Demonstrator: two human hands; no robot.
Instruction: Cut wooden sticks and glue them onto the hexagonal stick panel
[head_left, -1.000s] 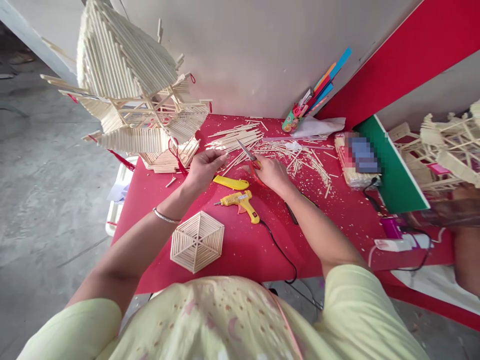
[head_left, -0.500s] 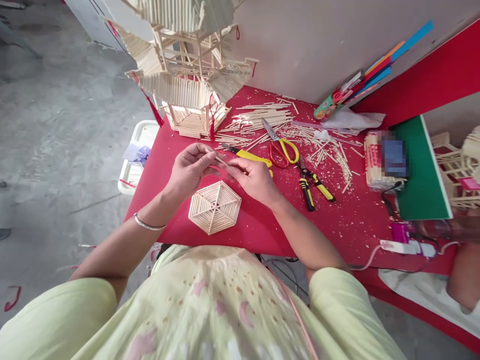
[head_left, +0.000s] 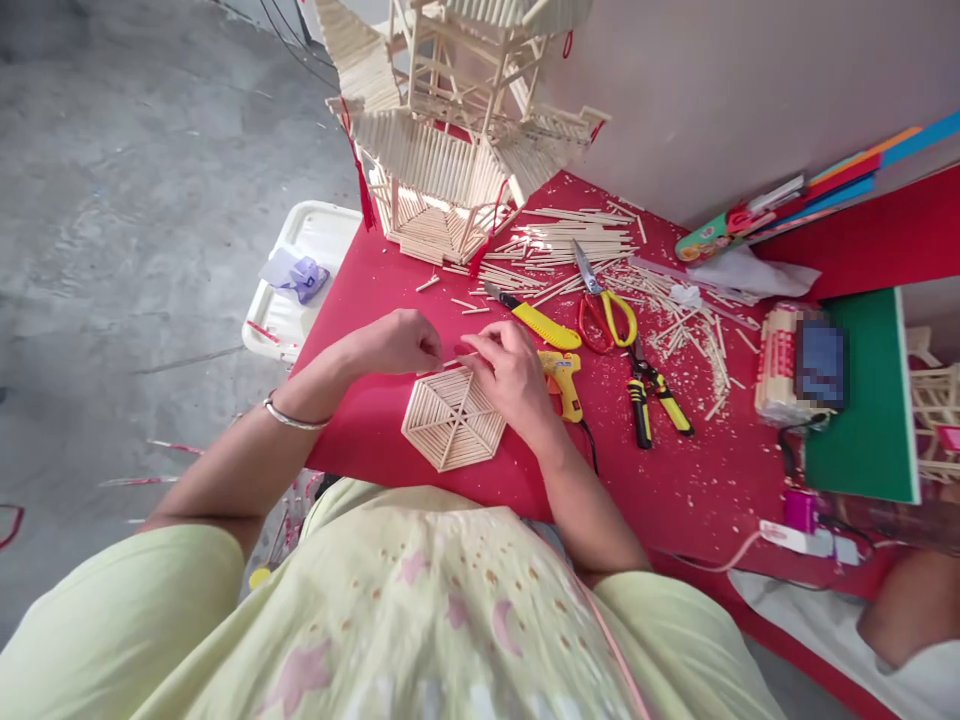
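Note:
A hexagonal panel of thin wooden sticks [head_left: 454, 425], with spokes meeting in its middle, lies flat on the red table just below my hands. Over its upper left edge is my left hand [head_left: 401, 343], back upward and fingers curled closed; what they pinch is hidden. My right hand [head_left: 514, 380] is at the panel's upper right edge, thumb and fingers pinched. A short light wooden stick [head_left: 451, 362] shows at its fingertips, in the small gap between the hands. Right of that hand lies a yellow glue gun [head_left: 566, 383], partly covered by it.
A tall stick-built pagoda [head_left: 450, 150] with red tassels stands at the back. Loose sticks [head_left: 577, 235], a yellow cutter knife [head_left: 551, 327], scissors [head_left: 600, 300] and pliers [head_left: 660, 395] lie to the right. A white tray lid [head_left: 330, 225] is beyond the left edge; another person's arm [head_left: 911, 605] is far right.
My hands have come down closer to the panel, and my left hand has turned palm down. The glue gun now shows beside my right hand. The whole view has shifted.

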